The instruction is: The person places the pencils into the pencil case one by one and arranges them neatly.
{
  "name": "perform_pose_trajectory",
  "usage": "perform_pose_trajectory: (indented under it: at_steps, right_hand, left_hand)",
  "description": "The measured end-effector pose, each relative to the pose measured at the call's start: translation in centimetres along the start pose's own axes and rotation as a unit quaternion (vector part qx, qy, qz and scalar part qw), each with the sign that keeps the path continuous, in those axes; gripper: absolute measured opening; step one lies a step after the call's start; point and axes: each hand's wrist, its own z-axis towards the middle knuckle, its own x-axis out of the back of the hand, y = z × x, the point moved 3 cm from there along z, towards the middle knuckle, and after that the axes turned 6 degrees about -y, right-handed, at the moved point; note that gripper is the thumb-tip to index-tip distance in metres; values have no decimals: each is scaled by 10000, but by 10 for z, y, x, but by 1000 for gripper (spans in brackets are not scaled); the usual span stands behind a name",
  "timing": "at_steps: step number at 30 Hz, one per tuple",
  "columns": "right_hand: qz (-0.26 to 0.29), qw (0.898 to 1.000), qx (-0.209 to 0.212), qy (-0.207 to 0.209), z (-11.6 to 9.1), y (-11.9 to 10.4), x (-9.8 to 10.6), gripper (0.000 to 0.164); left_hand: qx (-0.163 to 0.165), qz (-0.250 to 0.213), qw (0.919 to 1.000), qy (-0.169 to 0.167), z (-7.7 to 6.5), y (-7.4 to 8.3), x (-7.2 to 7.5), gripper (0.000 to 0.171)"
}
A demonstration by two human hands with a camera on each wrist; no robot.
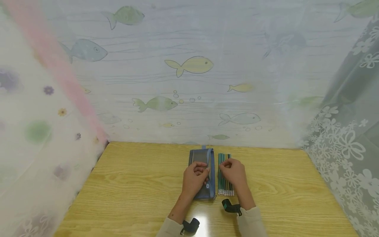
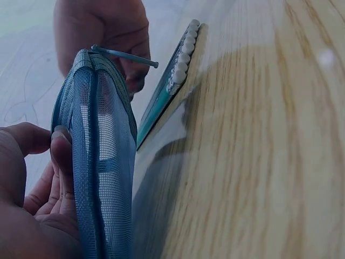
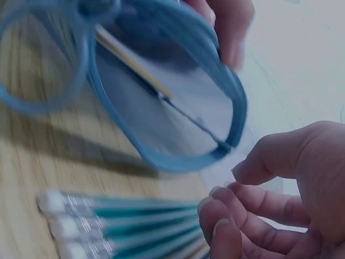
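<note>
A blue mesh pencil case (image 1: 199, 154) lies lengthwise on the table. My left hand (image 1: 193, 179) rests over it and pinches its edge between thumb and fingers (image 2: 62, 148). In the right wrist view the case's unzipped mouth (image 3: 186, 163) gapes, with a thin yellow-and-dark stick (image 3: 135, 63) showing inside. A zipper pull (image 2: 126, 56) sticks out at its near end. Just right of the case, several pencils (image 1: 222, 186) lie side by side, white erasers toward me, mostly teal. My right hand (image 1: 235, 172) hovers over their upper part, fingers loosely bent, nothing visible between thumb and fingertips.
Wood-grain table (image 1: 133, 181) spreads on both sides of the hands. A fish-print curtain (image 1: 189, 85) stands behind its far edge, and a flowered sheer one (image 1: 349, 148) hangs at the right. Black wrist cameras (image 1: 190, 226) sit at both cuffs.
</note>
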Motion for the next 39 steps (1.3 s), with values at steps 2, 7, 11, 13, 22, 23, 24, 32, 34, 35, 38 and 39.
perform_pose_trajectory:
  at_steps: [2,7,11,13,22,23,24,32,34,35,38,39]
  right_hand:
    - [-124,9999,-9,83,0,3,5,14]
    - [-341,9991,-54,230,1,12,16,17]
    - [-459,9985,-103,292,3,19,22,18]
    - [-577,9978,-108,318,3,21,25,17]
    - [-782,9958,-434,207,0,26,31,20]
    - [-797,9955,-468,191,0,26,31,21]
    - [-819,9953,-492,179,-1,27,31,21]
    - [-935,9935,-642,79,0,34,29,23]
    - [-910,9934,-694,68,0,34,28,25]
    - [-902,9932,-732,60,0,34,28,28]
    - [-893,9925,-835,67,-1,31,27,39]
    - [-909,9919,-881,68,-2,30,26,43]
  left_hand:
    - [-6,5,10000,10,0,-1,0,19]
    - [-21,8,10000,28,1,-2,0,19]
    - [-15,-22,10000,8,1,-2,0,19]
    - [-6,-28,10000,-4,1,-2,0,19]
    - [17,31,10000,21,1,-1,1,18]
    - [19,31,10000,21,1,-1,1,18]
    - [22,33,10000,23,1,-2,1,18]
    - [7,32,10000,30,1,-3,1,19]
    - [-9,36,10000,26,2,-3,1,19]
    - [-18,31,10000,23,2,-3,1,19]
    - [-37,22,10000,13,2,-4,2,19]
    - [-39,24,10000,14,2,-5,2,19]
